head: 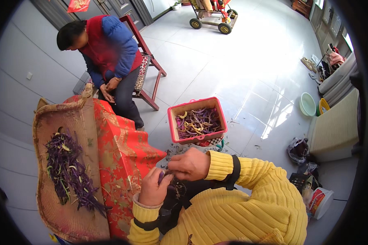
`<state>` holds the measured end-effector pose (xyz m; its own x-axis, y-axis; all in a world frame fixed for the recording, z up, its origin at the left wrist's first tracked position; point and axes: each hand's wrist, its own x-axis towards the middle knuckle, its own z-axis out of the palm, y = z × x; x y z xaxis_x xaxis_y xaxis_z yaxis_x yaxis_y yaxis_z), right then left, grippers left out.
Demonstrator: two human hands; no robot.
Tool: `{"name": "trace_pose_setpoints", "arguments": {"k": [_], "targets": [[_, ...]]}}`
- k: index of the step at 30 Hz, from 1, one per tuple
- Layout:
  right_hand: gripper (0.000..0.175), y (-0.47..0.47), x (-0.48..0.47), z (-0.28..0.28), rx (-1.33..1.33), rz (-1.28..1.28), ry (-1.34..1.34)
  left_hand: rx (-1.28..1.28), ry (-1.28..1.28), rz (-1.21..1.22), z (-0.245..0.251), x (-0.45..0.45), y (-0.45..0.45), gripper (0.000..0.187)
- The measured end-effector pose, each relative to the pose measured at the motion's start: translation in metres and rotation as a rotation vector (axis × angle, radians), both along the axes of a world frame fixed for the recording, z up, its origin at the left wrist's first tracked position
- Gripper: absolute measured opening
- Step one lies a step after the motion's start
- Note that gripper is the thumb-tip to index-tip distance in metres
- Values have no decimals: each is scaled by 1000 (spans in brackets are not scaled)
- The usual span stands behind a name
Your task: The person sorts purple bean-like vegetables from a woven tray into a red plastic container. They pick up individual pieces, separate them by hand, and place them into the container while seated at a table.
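My left hand is closed around a purple bean pod, part of which shows between thumb and fingers. Right against it, my right hand has its fingers curled and pinched at the pod's end; the fingertips are partly hidden. Beyond my hands stands a pink-rimmed plastic box holding many purple and yellowish pods. To the left, a woven winnowing basket carries a heap of purple pods with some green ones among them.
A red patterned cloth covers the table under the basket. Another person sits on a wooden chair at the far left. Scraps litter the floor. A wheeled cart, basins and a white bucket stand farther off.
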<state>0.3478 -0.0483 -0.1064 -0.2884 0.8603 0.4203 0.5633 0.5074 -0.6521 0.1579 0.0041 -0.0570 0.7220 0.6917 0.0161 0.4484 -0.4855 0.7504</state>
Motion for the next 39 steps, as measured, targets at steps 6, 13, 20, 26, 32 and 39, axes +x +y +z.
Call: {"name": "trace_pose_setpoints", "arguments": {"k": [6, 13, 20, 26, 32, 39], "targets": [[17, 8, -18, -3, -32, 85, 46, 58, -20, 8, -1, -27, -1, 13], [14, 9, -35, 6, -6, 127, 2, 88, -5, 2, -5, -42, -3, 17], [9, -2, -41, 5, 56, -24, 170, 213, -38, 46, -2, -34, -16, 13], [5, -6, -55, -4, -123, -49, 677, 331, -93, 112, 0, -27, -27, 16], [15, -7, -58, -1, -664, 84, 1270, 384, -244, 194, -4, -17, -30, 12], [8, -10, -50, -32, -98, -164, 511, -3, -585, 463, 17, -33, -33, 13]]}}
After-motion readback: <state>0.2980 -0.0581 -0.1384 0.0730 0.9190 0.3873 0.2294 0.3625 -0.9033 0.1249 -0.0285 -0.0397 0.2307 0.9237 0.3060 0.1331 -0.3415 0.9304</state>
